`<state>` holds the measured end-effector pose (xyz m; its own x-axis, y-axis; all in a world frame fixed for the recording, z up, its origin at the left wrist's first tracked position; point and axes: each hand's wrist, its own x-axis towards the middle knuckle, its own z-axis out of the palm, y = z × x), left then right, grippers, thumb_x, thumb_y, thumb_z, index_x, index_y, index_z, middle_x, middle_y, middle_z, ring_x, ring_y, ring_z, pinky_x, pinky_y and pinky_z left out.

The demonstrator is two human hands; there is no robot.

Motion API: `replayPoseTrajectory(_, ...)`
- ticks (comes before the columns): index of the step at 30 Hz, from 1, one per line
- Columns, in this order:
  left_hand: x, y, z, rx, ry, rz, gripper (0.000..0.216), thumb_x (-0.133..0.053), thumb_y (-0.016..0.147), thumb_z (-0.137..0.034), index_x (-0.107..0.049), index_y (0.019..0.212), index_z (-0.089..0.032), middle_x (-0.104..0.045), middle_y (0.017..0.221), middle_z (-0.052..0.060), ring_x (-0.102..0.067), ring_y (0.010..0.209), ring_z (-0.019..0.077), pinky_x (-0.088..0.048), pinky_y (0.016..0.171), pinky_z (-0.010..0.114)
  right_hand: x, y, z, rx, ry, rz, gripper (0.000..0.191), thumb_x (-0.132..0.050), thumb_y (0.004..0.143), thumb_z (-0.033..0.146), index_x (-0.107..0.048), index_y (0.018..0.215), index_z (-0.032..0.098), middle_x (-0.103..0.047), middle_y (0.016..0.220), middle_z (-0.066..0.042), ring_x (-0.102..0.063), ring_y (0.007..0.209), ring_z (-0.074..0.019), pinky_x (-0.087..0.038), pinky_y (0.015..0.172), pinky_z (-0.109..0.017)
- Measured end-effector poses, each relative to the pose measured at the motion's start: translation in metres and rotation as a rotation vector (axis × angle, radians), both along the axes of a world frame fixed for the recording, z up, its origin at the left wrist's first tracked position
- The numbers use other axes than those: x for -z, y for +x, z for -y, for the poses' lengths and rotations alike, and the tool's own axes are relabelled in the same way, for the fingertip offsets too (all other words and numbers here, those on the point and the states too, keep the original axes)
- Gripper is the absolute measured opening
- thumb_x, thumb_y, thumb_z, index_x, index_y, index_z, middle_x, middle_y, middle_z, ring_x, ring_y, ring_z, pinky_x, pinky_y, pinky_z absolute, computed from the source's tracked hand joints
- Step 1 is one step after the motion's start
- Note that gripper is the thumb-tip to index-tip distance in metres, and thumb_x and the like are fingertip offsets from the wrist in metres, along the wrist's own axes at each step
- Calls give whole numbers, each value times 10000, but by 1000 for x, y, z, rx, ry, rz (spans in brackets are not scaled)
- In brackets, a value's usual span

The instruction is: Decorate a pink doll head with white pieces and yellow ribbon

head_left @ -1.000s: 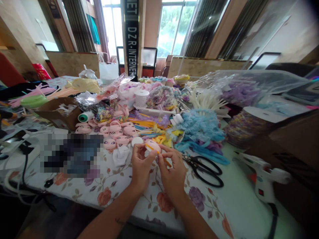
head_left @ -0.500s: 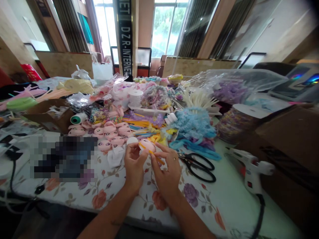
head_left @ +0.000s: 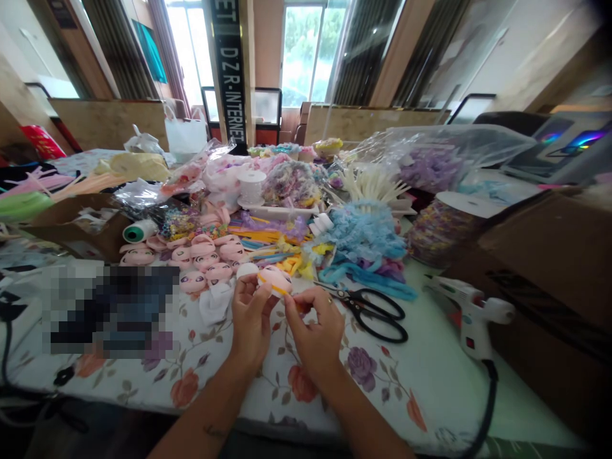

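My left hand (head_left: pixel 249 319) is closed around a small pink doll head (head_left: pixel 276 278), held just above the flowered tablecloth (head_left: pixel 201 376). My right hand (head_left: pixel 315 325) pinches an orange pipe cleaner (head_left: pixel 275 287) that lies across the pink head. Both hands meet near the table's middle front. Several more pink doll heads (head_left: pixel 201 252) lie in a cluster just beyond my left hand, with a white piece of cloth (head_left: pixel 213 303) beside them.
Black scissors (head_left: pixel 377 312) lie right of my right hand. A white glue gun (head_left: pixel 471 312) stands further right, its cord running off the front edge. Blue fluffy trim (head_left: pixel 366 233), coloured sticks, bags of craft parts and a cardboard box (head_left: pixel 71 223) crowd the far half.
The view has shifted, so everything sits further left and a bit higher. My hands stay together on the pink head, and the right hand's fingers have slid along the orange pipe cleaner.
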<state>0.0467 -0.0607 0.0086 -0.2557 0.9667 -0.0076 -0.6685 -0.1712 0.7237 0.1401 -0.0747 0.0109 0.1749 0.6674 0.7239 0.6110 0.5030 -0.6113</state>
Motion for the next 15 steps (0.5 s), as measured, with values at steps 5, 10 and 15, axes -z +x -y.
replayPoseTrajectory(5, -1, 0, 1, 30, -6, 10, 267, -694, 718, -233, -510, 911, -213, -634, 903, 13, -643, 779, 140, -530, 702, 264, -1, 0, 1, 5, -104, -60, 215, -610, 789, 243, -500, 609, 199, -504, 562, 33, -479, 548, -126, -384, 549, -260)
replayPoseTrajectory(10, -3, -1, 1, 74, 6, 31, 230, -678, 735, -226, -510, 892, -211, -639, 894, 9, -642, 754, 134, -531, 680, 260, -4, 1, 2, -21, -200, -155, 204, -628, 776, 272, -542, 611, 187, -538, 559, 29, -476, 513, -114, -386, 517, -245)
replayPoseTrajectory(15, -3, -2, 1, 75, 25, 25, 238, -683, 734, -214, -519, 906, -205, -638, 921, 16, -644, 790, 137, -534, 713, 261, -8, 2, 2, -49, -282, -260, 228, -660, 749, 297, -545, 590, 180, -500, 504, 55, -441, 458, -91, -358, 464, -214)
